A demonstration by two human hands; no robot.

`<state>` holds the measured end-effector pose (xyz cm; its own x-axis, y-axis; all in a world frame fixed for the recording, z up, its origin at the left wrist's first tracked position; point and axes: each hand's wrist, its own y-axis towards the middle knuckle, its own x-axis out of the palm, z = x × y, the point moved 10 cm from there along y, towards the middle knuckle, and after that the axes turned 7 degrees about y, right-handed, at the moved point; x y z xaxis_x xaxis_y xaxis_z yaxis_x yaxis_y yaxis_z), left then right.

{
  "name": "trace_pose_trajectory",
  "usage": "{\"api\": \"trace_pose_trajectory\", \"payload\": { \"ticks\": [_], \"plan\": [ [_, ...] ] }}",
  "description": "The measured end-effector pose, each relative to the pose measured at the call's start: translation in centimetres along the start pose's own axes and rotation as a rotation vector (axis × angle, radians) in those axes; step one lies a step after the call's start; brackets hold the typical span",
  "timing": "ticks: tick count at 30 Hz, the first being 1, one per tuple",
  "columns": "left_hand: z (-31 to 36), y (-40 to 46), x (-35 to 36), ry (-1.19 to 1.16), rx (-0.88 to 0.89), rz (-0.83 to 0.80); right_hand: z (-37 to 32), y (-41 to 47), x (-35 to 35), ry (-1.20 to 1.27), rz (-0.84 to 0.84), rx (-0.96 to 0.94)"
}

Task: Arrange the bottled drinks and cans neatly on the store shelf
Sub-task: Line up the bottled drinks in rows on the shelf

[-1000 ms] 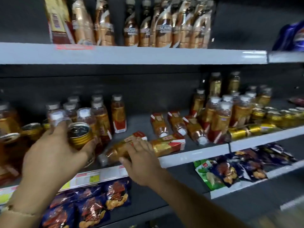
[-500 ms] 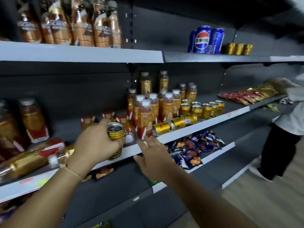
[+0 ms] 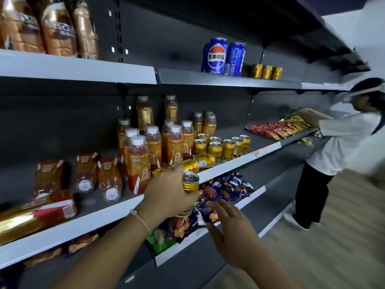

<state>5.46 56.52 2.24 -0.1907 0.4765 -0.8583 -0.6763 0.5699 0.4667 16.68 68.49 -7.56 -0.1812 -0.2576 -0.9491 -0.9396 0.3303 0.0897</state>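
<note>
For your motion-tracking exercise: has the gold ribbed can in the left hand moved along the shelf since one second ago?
Yes. The left hand has carried the gold ribbed can rightward, from the left cluster to the upright orange-labelled bottles.

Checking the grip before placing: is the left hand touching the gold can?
Touching. Head view shows the left hand gripping the gold ribbed metal can, fingers wrapped around it.

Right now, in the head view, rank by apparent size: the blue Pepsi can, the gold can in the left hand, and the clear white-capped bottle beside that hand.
1. Clear white-capped bottle
2. Blue Pepsi can
3. Gold can, partly hidden by the left hand and nearer the camera, so unsure.
</note>
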Motion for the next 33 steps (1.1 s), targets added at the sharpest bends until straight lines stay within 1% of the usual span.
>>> {"api": "trace_pose_trajectory", "payload": {
  "ticks": [5,9,13,16,22,25,28,30,33],
  "plan": [
    [2.5,3.7,5.4,-0.008,0.037,-0.088,5.5,1.0,1.0,-0.007,-0.03,0.095],
    [4.0,7.8,8.6,-0.041,0.045,-0.099,9.2,4.2,1.2,-0.023,-0.034,0.142],
    [4.9,13.0,11.1,-0.146,0.035,-0.107,12.8,9.1,0.0,-0.036,-0.04,0.162],
    [4.8,17.3,12.0,-0.201,0.012,-0.06,14.6,13.5,-1.5,-0.052,-0.044,0.162],
    [3.5,23.8,12.0,-0.181,-0.03,0.089,16.0,22.1,-3.6,-0.082,-0.005,0.132],
    [2.4,25.2,12.3,-0.189,-0.055,0.107,15.9,25.7,-4.8,-0.057,0.013,0.103],
    [1.6,26.4,12.6,-0.191,-0.081,0.105,15.1,29.2,-7.0,-0.029,0.076,0.02],
    [1.2,27.0,12.6,-0.165,-0.098,0.107,14.4,31.2,-8.1,-0.003,0.112,-0.036],
    [0.8,28.0,12.7,-0.117,-0.117,0.111,14.3,33.8,-8.9,0.005,0.126,-0.072]
  ]
}}
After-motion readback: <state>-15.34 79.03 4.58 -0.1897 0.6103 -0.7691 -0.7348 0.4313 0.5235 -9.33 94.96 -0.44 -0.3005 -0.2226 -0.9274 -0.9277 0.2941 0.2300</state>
